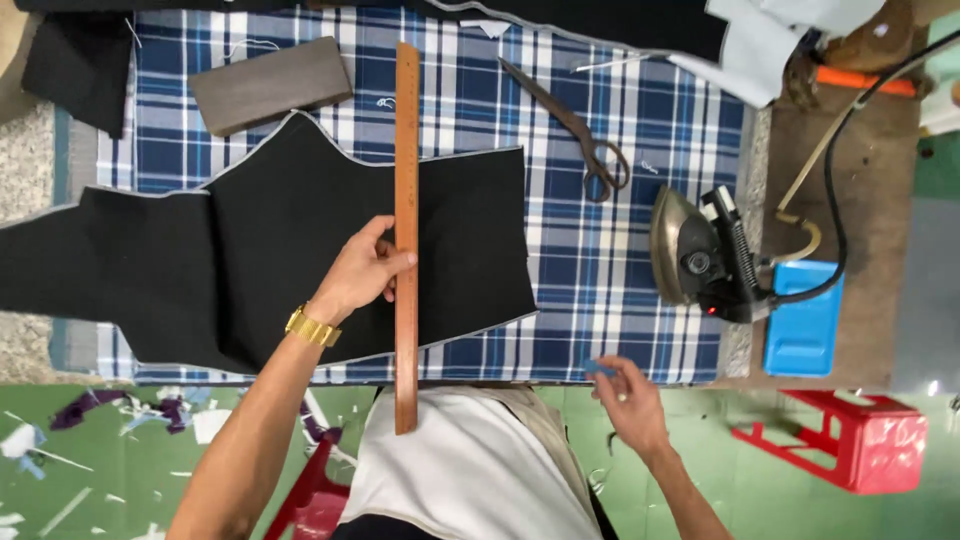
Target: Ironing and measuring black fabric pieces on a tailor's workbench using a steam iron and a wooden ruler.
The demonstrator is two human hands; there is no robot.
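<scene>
My left hand [365,272] presses a long wooden ruler [406,150] flat on a black cut fabric piece [250,260]. The ruler runs from the far side of the fabric to past the table's near edge. A gold watch sits on that wrist. My right hand [625,395] hovers at the table's near edge, to the right of the fabric, pinching a small blue piece of chalk [598,368] in its fingertips.
The table carries a blue and white checked cloth [640,150]. On it lie old scissors [580,135], a grey block [270,85] and an iron [705,255] on its side at the right. A blue tray [805,330] and red stool [850,435] sit rightward. Fabric scraps litter the green floor.
</scene>
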